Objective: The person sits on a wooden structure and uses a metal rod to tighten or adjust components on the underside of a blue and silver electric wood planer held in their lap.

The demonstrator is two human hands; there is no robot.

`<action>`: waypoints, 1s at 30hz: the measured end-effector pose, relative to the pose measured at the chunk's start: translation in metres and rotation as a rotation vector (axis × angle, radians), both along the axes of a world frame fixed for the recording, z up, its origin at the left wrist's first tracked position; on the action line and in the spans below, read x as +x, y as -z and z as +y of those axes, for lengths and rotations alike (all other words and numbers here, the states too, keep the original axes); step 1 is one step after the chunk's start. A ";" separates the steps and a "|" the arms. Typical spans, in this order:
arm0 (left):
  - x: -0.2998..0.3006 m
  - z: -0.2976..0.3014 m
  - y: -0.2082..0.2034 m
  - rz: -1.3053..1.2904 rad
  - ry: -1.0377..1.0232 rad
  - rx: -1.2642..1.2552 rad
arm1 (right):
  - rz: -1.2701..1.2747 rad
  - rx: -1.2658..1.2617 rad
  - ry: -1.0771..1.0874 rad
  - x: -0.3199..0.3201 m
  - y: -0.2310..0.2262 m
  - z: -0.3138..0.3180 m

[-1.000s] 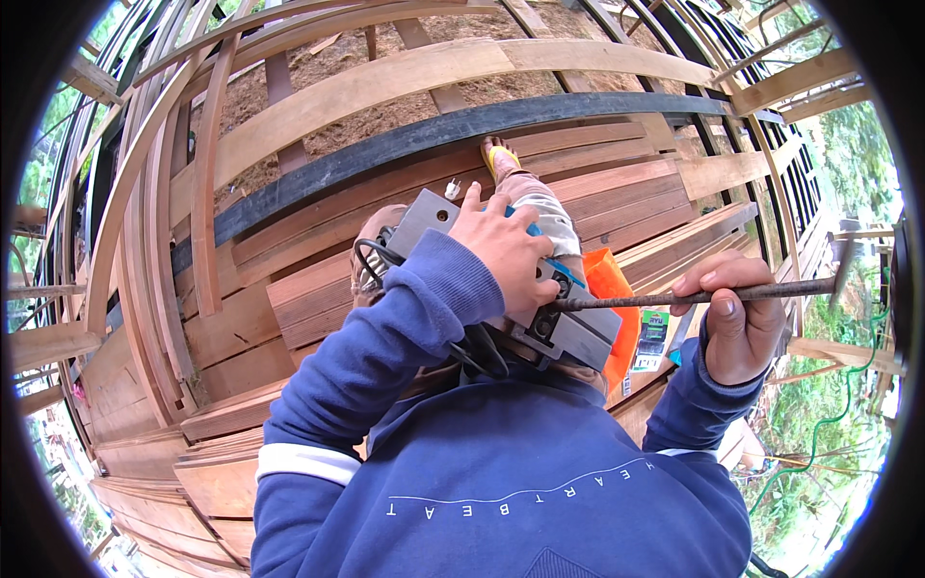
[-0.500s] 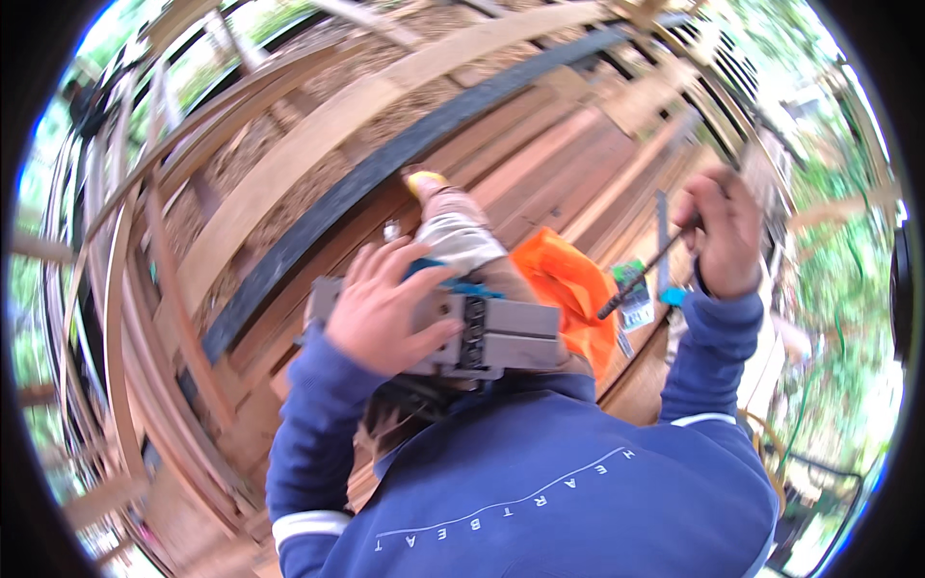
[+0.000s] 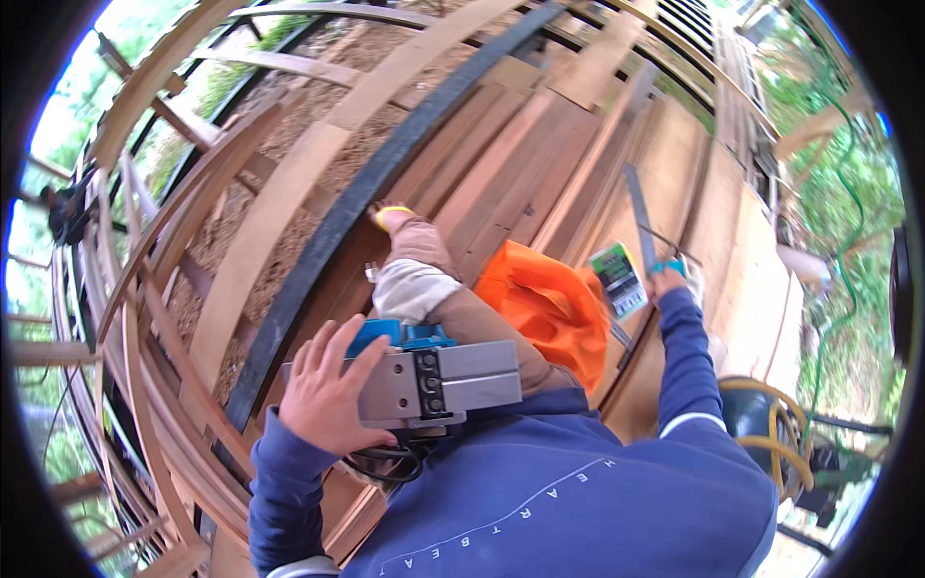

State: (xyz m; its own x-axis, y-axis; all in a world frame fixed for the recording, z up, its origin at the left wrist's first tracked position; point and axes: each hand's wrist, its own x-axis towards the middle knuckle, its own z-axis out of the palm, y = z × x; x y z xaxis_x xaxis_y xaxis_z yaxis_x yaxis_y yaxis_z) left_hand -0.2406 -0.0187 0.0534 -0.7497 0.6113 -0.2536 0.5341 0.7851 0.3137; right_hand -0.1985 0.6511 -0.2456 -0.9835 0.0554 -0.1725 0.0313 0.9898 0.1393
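Note:
An electric hand planer (image 3: 453, 374) lies sole-up across my lap, its grey metal plates and cutter block facing up. Part of its blue body shows at the far side. My left hand (image 3: 332, 385) is spread over its left end, the thumb at the near edge and the fingers reaching across the plate. Out on the boards to the right, my right hand (image 3: 668, 280) is closed beside the teal handle of a flat grey metal blade (image 3: 638, 207). A thin dark rod (image 3: 665, 241) crosses that blade just beyond the fingers. What the fingers hold is hidden.
An orange cloth or bag (image 3: 544, 308) lies beside my leg, with a green-and-white package (image 3: 619, 279) to its right. A white plug (image 3: 372, 273) is left of my leg. Reddish boards (image 3: 540, 164) and a dark beam (image 3: 332, 226) surround me. Yellow hose (image 3: 785, 443) coils at right.
My right hand has come down from its raised place with the dark rod to the blade's teal handle. My left hand has shifted left and nearer along with the planer.

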 end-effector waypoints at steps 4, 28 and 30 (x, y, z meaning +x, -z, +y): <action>-0.002 -0.012 0.000 -0.017 -0.010 -0.011 | -0.007 -0.128 0.130 0.031 0.056 0.034; 0.013 -0.039 0.019 0.104 -0.056 0.031 | -0.293 0.058 0.362 0.040 0.071 0.056; 0.018 -0.038 0.022 0.103 -0.085 0.094 | -0.354 0.066 0.370 0.041 0.062 0.053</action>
State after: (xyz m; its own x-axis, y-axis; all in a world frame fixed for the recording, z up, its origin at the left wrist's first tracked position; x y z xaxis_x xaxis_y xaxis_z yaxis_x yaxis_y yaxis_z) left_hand -0.2226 -0.0571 0.0318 -0.8188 0.5621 -0.1168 0.5003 0.7985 0.3349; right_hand -0.1575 0.7039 -0.3080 -0.7783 0.4103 -0.4753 0.3172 0.9102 0.2663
